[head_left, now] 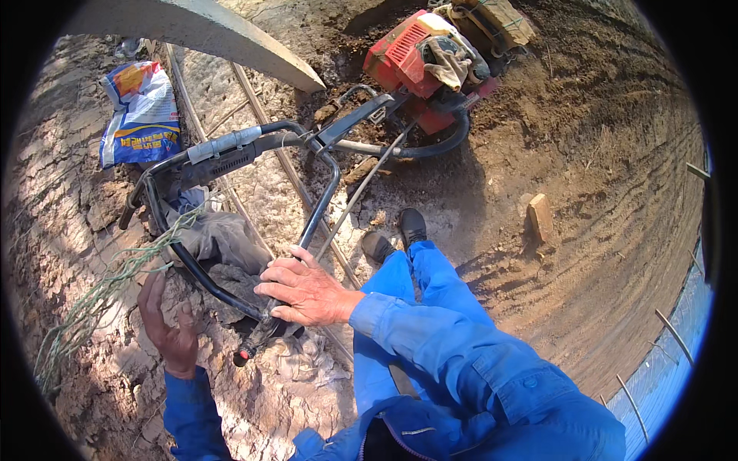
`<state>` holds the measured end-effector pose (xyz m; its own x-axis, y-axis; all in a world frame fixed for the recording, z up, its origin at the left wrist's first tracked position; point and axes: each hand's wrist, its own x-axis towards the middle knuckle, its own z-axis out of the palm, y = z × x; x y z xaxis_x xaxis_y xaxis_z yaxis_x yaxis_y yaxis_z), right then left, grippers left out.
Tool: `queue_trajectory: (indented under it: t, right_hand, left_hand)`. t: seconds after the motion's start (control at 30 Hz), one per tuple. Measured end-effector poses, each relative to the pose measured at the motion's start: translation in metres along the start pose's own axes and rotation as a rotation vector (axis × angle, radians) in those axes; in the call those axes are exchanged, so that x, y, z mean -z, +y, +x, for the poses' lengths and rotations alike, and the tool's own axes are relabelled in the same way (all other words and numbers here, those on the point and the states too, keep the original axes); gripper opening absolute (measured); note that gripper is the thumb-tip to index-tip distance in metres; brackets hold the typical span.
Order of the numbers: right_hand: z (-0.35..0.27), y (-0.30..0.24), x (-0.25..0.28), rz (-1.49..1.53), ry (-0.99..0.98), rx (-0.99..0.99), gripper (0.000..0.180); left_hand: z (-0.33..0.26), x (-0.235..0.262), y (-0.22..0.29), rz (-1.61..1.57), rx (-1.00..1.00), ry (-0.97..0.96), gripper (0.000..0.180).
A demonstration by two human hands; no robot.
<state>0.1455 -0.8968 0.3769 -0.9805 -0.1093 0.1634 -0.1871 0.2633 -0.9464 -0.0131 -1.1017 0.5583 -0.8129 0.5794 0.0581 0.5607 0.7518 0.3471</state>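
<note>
I am gripping the black tubular metal handlebar loop with my right hand, fingers wrapped over its near bar; the red petrol engine is lying beyond it. My left hand is hovering just left of that bar, fingers loosely spread, holding nothing; steadying looks underway, and a second grip seems needed.

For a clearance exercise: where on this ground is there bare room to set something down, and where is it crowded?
Bare soil lies right of the brick, toward the blue sheet's edge. It is crowded around the black handlebar, gripped by the right hand, with rags and green netting beside the left hand.
</note>
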Motion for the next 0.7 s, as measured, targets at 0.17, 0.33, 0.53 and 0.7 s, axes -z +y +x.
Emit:
queue_trajectory:
  t: [0.17, 0.33, 0.53, 0.7]
  right_hand:
    - [-0.003, 0.000, 0.003, 0.060, -0.003, -0.010, 0.052]
    - [-0.002, 0.011, 0.009, 0.319, -0.036, -0.092, 0.051]
    - [-0.006, 0.031, 0.046, 1.527, 0.359, -0.426, 0.041]
    - [-0.037, 0.155, 0.187, 1.062, 1.212, -0.927, 0.018]
  left_hand:
    - [0.127, -0.062, 0.005, 0.296, -0.393, -0.208, 0.056]
    - [0.195, -0.114, 0.005, 0.549, -0.138, -0.221, 0.054]
    - [0.204, -0.234, 0.100, -0.159, -0.518, -0.512, 0.045]
    - [0.174, -0.268, 0.141, -0.355, -0.670, -0.613, 0.045]
